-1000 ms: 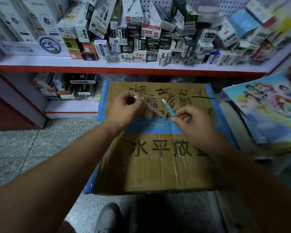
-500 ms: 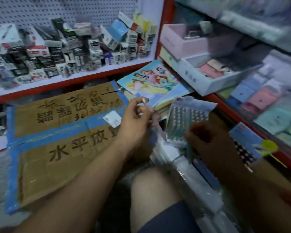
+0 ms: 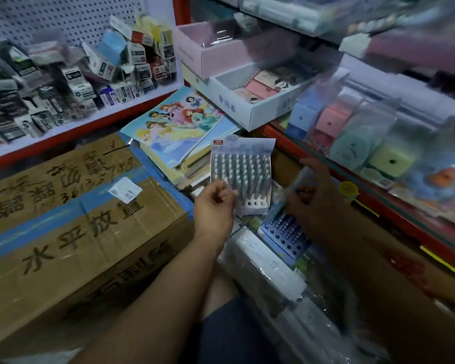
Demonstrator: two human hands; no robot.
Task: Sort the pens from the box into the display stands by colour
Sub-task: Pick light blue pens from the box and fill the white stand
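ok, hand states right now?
Left hand: pinches a pale pen beside the display stand.
Right hand: grips a blue pen.

matt cardboard carton (image 3: pixel 76 248), glossy blue tape (image 3: pixel 50 219)

A carton (image 3: pixel 76 232) is lying at the left, with a shelf of packets (image 3: pixel 90 118) running beyond it. Picture books (image 3: pixel 174 127) are resting right of its far end. A pen stand (image 3: pixel 241 174) is standing centre, between the left hand (image 3: pixel 213 206) and the right hand (image 3: pixel 315 198) with its pen (image 3: pixel 286 199). A second stand (image 3: pixel 284 236) is lying nearer, and an open tray (image 3: pixel 229 103) is sitting farther.
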